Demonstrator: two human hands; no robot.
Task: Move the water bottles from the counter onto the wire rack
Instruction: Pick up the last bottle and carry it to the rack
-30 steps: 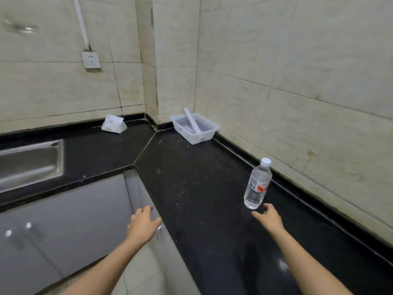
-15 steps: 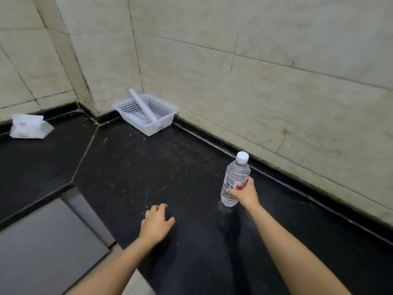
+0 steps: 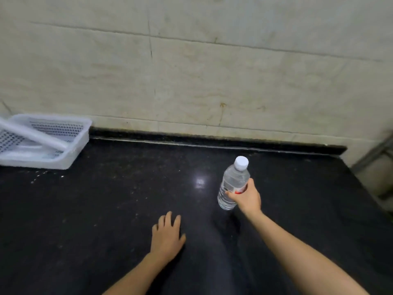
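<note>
Lettering on the water bottle (image 3: 233,184) cannot be read in the head view: its label shows only white with a red patch beside the fingers, too blurred for any brand. The bottle is clear, capped in white, and leans slightly with its cap toward the upper right. The right hand (image 3: 246,196) comes in from the lower right of the frame, forearm stretched out, and is wrapped around the bottle's middle, fingers curled over the label and thumb on the far side. The bottle's base seems to sit at or just above the black tabletop (image 3: 106,209); which one is hard to tell. The left hand (image 3: 167,235) lies palm down at lower centre, fingers loosely spread and holding nothing, down and to the left of the bottle, apart from it. A white plastic basket (image 3: 70,150) sits at the left edge against the tiled wall (image 3: 191,77).
</note>
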